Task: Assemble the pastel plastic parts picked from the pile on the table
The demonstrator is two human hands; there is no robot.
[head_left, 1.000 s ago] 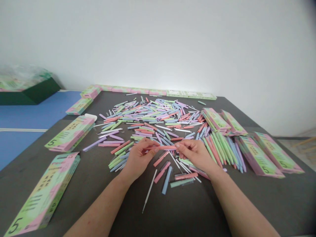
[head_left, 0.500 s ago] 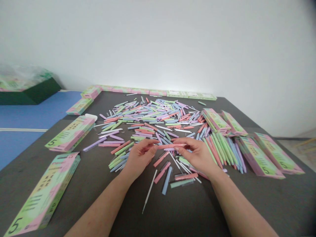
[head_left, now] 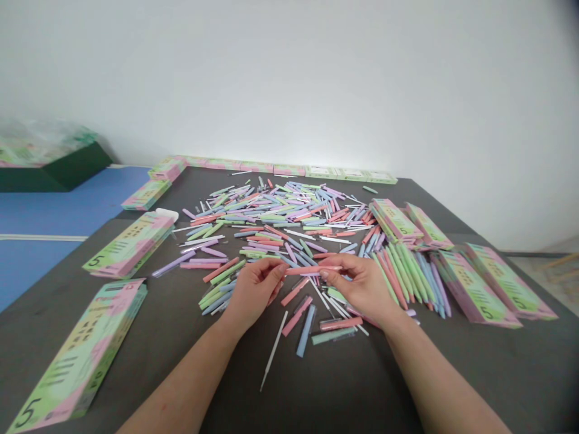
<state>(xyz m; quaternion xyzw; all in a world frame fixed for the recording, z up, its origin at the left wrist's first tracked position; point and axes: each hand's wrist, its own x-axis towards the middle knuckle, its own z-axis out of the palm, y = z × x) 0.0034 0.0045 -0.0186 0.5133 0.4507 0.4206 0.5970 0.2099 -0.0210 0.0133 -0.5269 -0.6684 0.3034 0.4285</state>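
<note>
A coral-red pen (head_left: 305, 270) lies level between my two hands, above the heap. My left hand (head_left: 259, 286) pinches its left end between thumb and fingertips. With thumb and fingers, my right hand (head_left: 357, 282) grips the right end; the fingers partly cover it. Beneath and around them spread many loose pen parts (head_left: 280, 211) in coral, green, blue and purple, mixed with white refills. Nearest me lie a single white refill (head_left: 274, 351), a blue pen cap (head_left: 306, 330) and a green cap (head_left: 333, 336). Right of my right hand, pens (head_left: 409, 274) are lined up in a row.
Printed pen boxes stand on the dark table (head_left: 172, 337): an open-flapped box (head_left: 133, 244) and another box (head_left: 81, 355) at left, several more (head_left: 479, 289) at right. A row of boxes (head_left: 289, 170) edges the back. A dark green tray (head_left: 54, 172) holds plastic bags at far left.
My left hand has shifted very slightly along the coral pen, its thumb now closer over the end. The right hand stays nearly in place, and the rest looks unchanged.
</note>
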